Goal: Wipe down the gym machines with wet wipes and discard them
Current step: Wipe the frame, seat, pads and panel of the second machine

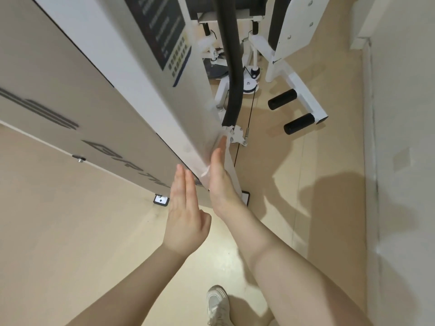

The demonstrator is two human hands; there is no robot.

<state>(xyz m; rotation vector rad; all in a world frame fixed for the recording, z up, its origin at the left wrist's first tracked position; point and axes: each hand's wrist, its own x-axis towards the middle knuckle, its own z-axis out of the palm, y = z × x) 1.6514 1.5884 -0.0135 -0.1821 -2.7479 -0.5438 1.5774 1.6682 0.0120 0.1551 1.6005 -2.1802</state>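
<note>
The wet wipe point(208, 171) lies flat against the narrow white front face of the gym machine's tall shroud point(146, 90), pinned there under the right hand point(217, 175). Only a pale, translucent strip of it shows, along the thumb side of that hand and just past the fingertips. No wipe packet or bin is in sight.

The right hand is stretched out flat, fingers straight and together, palm pressing the wipe onto the panel near its lower end. The left hand point(186, 212) is just beside it, on the other side of the shroud's corner edge, also flat with fingers straight and close together, thumb tucked in; the fingertips reach the grey side panel point(70, 109), though whether they actually touch it I cannot tell. It holds nothing.

Beyond the right hand's fingertips a black padded bar point(233, 74) curves down to a white bracket point(237, 135), with a thin cable point(250, 109) running alongside. Farther off, past the bar, two black foam rollers point(290, 111) stick out from a white frame point(303, 88). Below both forearms, a white sneaker point(217, 304) stands on the beige floor point(82, 243).
</note>
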